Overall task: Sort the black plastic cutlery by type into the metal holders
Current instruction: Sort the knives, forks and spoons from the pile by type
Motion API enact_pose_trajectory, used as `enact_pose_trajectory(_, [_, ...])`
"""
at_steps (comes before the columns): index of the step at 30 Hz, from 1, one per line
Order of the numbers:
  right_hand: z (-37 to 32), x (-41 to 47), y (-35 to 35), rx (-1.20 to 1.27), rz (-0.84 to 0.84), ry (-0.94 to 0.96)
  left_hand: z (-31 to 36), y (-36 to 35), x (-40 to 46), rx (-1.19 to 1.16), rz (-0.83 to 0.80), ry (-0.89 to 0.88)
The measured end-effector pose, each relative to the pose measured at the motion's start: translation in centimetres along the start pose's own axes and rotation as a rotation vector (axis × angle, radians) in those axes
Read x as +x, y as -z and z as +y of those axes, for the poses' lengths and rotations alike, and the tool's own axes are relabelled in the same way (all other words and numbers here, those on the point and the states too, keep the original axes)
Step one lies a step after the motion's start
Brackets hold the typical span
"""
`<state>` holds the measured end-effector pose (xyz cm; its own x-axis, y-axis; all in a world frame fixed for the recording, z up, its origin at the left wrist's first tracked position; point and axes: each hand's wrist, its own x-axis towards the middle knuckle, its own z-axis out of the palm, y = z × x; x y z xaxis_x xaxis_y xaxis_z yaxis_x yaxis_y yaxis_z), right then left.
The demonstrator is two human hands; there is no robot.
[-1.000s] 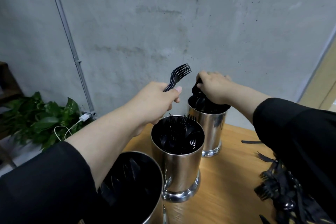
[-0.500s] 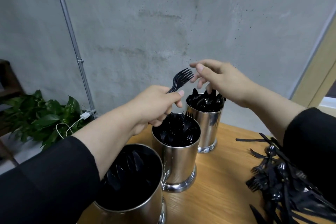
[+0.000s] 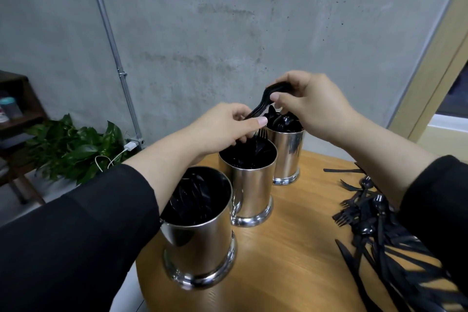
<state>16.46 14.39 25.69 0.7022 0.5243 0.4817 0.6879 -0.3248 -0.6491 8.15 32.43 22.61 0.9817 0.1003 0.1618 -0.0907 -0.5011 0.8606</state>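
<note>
Forks held over the middle holder

Both hands pinched the forks (image 3: 263, 102): left hand (image 3: 225, 132) at the handles directly above the middle holder (image 3: 249, 182), right hand (image 3: 311, 104) gripping the raised tine end.

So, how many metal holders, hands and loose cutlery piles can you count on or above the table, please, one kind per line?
Metal holders: 3, the near holder, the middle holder, the far holder
Hands: 2, the left hand and the right hand, both gripping a bunch of black forks
Loose cutlery piles: 1
Total: 6
</note>
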Motion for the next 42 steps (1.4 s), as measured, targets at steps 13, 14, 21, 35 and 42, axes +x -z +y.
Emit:
enact_pose_trajectory(13, [2.5, -1.8, -4.5, -0.649, -0.246, 0.289, -1.2, 0.5, -0.8, 0.219, 0.077, 0.090])
enact_pose_trajectory(14, [2.9, -2.1, -5.2, -0.715, -0.263, 0.254, -1.3, 0.4, -0.8, 0.237, 0.070, 0.098])
enact_pose_trajectory(21, [3.7, -3.9, -4.3, -0.562, -0.120, 0.089, -0.7, 0.1, -1.5, 0.398, 0.056, 0.123])
enact_pose_trajectory(35, [12.8, -33.1, 5.2, -0.503, -0.075, -0.366, -2.1, -24.4, -12.1, 0.433, -0.166, 0.009])
enact_pose_trajectory(42, [13.2, -40.7, 3.3, -0.510, -0.113, -0.285, -5.6, -30.7, -14.9, 0.625, -0.011, 0.130])
